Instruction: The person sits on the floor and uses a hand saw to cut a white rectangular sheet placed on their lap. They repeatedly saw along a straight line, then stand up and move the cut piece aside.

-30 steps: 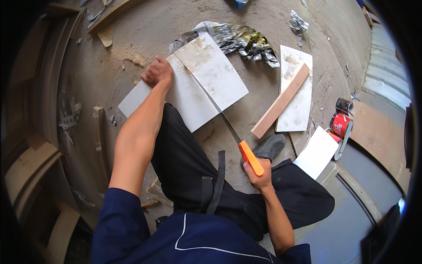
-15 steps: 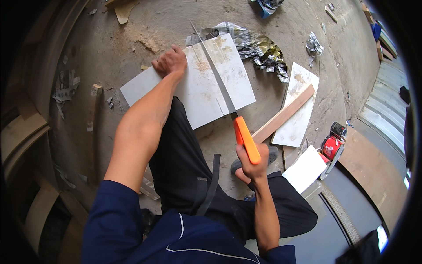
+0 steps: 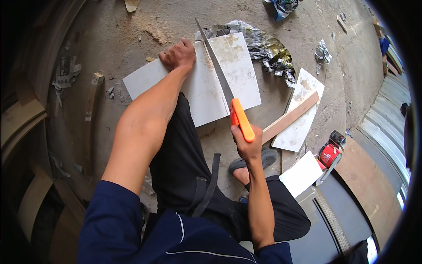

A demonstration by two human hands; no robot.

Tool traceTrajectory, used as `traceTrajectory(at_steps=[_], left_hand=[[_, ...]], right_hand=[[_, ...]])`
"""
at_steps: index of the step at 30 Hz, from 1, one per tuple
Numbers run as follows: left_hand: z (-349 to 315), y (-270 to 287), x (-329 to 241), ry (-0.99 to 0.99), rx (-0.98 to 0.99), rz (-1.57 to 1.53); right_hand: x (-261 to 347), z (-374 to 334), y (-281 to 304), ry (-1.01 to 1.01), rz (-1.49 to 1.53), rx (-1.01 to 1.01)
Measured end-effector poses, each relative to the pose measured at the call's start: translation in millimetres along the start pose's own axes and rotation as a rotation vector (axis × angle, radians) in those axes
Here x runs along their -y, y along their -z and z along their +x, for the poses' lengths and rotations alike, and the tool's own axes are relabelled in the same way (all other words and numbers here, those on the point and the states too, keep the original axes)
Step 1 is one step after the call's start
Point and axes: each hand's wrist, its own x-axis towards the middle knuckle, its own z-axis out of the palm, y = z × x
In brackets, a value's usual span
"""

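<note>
A white board (image 3: 198, 97) with brownish stains lies in front of me, its near left part by my left knee. My left hand (image 3: 179, 56) presses on its far edge, fingers curled and closed there; its fingertips are partly hidden. In my right hand (image 3: 248, 143) is the orange handle of a handsaw (image 3: 218, 69). The blade slants across the board, and its tip reaches past the far edge. Just left of the blade, a thin line runs down the board.
Crumpled foil wrapping (image 3: 270, 50) lies beyond the board. To the right, a wood strip (image 3: 292, 115) rests across another white board (image 3: 290, 136). A red tape dispenser (image 3: 329, 154) stands beside a white sheet (image 3: 301, 174). A wooden stick (image 3: 93, 110) lies at left, and sawdust (image 3: 154, 28) is scattered farther off.
My right hand has pushed the saw forward, away from me, so the handle is now close to the board's near edge. My left hand stays on the far edge.
</note>
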Motion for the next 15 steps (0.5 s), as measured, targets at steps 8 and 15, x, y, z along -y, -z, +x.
traceTrajectory(at_steps=[8,15], left_hand=[[-0.5,0.7,-0.4,-0.007,0.001,0.019],[1.1,-8.4,2.2,-0.018,-0.090,0.021]], right_hand=[[4.6,-48.7,23.4,0.043,-0.127,-0.013],[27.2,-56.3,21.0,0.109,-0.255,0.019]])
